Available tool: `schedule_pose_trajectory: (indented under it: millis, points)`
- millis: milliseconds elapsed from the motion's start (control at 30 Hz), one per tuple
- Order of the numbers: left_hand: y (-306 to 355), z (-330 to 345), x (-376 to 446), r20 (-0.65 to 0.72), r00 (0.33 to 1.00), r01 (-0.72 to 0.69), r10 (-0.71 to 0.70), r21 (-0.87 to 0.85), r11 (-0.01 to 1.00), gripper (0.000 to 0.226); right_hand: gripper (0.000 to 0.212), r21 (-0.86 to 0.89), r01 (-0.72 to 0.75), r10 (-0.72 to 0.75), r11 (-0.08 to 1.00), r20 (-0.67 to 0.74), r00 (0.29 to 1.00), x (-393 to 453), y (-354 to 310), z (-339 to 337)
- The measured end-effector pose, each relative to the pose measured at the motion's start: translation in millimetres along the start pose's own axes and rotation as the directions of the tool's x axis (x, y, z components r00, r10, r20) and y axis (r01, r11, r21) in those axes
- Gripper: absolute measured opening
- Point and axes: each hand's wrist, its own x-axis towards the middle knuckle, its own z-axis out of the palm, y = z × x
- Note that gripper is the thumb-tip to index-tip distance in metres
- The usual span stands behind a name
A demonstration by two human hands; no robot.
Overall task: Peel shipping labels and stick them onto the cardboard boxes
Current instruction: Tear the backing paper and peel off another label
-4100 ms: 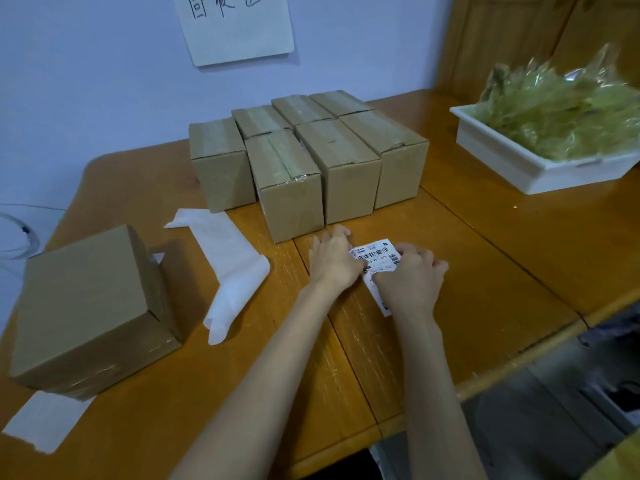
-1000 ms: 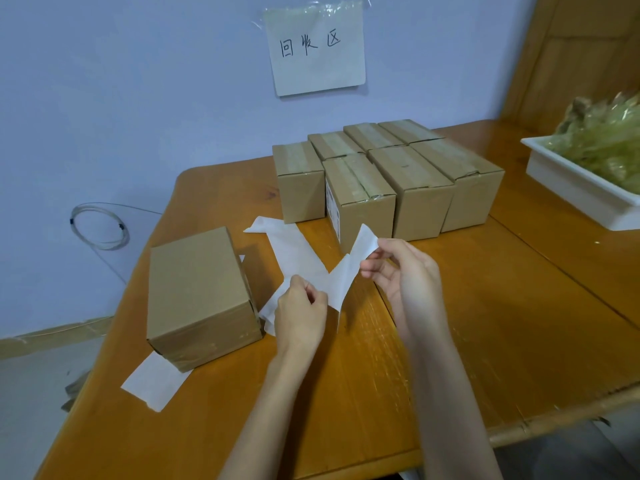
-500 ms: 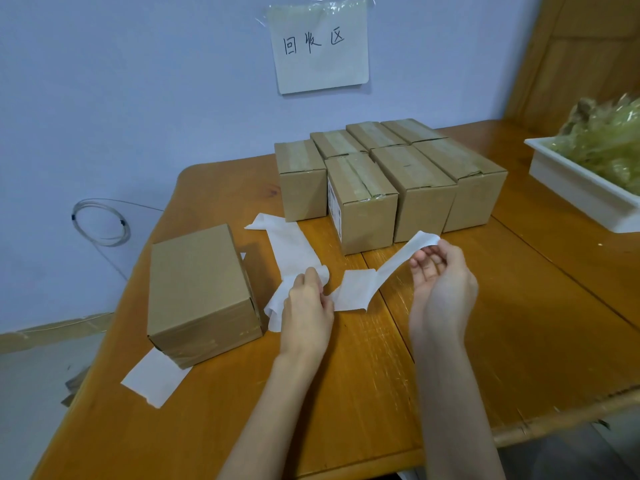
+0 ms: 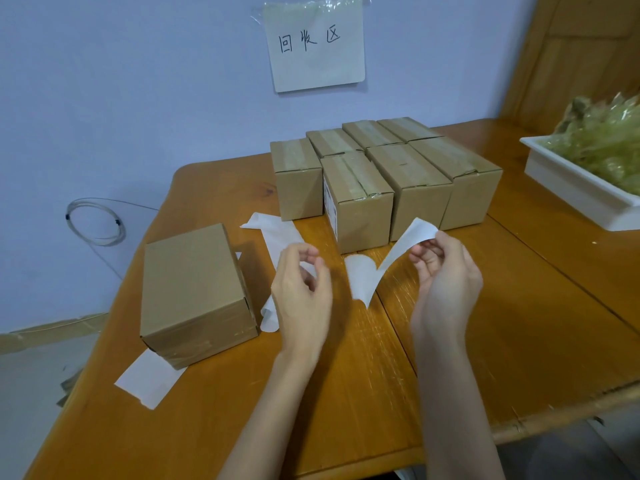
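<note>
Both hands hover over the worktop: the right hand (image 4: 446, 271) pinches the top end of a curled white label strip (image 4: 381, 268), whose lower end hangs free above the wood, while the left hand (image 4: 301, 289) has loosely curled fingers holding nothing. Just behind stands a cluster of 7 small taped brown cardboard boxes (image 4: 381, 174). A larger brown cardboard box (image 4: 194, 292) sits to the left on the orange wooden worktop (image 4: 519, 306), with white backing paper (image 4: 270, 237) beside it. A handwritten paper sign (image 4: 315, 46) is taped to the pale blue wall (image 4: 121, 81).
</note>
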Motion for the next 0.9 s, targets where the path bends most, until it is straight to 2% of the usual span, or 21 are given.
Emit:
schedule_pose_trajectory:
  millis: [67,133,200,267,367,467,500,667,900]
  points:
    - [14.1,0.2,3.9,0.039,0.999,0.004,-0.001,-0.063,0.998,0.005,0.014,-0.025,-0.009,0.010,1.000,0.029,1.000,-1.0,1.9,0.7]
    - [20.6,2.4,8.4,0.186,0.980,0.074,-0.071,-0.009,0.997,0.010,0.015,-0.051,-0.005,0.008,0.999,0.061,0.998,-1.8,3.1,0.9]
    - [20.7,4.8,15.2,0.373,0.892,0.229,-0.257,0.118,0.966,0.027,0.015,-0.085,0.007,0.001,0.996,0.098,0.995,-3.4,3.2,1.4]
    - [18.0,5.8,20.3,0.481,0.771,0.358,-0.418,0.215,0.909,0.042,0.015,-0.107,0.004,0.010,0.994,0.137,0.990,-5.2,2.4,2.7]
    - [12.2,5.2,22.1,0.498,0.698,0.458,-0.515,0.242,0.855,0.048,0.014,-0.125,-0.019,0.041,0.992,0.176,0.984,-7.2,1.5,4.2]
    - [6.8,4.3,23.0,0.517,0.630,0.605,-0.579,0.141,0.784,0.047,0.014,-0.129,-0.033,0.056,0.991,0.181,0.982,-9.6,1.7,5.2]
    - [5.3,4.0,22.7,0.512,0.632,0.617,-0.581,0.121,0.778,0.045,0.015,-0.134,-0.032,0.056,0.991,0.183,0.982,-10.5,1.9,5.5]
    - [-5.9,4.0,16.5,0.387,0.774,0.453,-0.501,0.214,0.865,0.028,0.014,-0.171,0.003,0.027,0.985,0.178,0.984,-12.1,-1.4,5.6]
    - [-17.8,6.7,7.3,0.331,0.856,0.270,-0.398,0.370,0.889,0.013,0.015,-0.142,0.014,0.012,0.990,0.180,0.984,-14.3,-6.6,7.9]
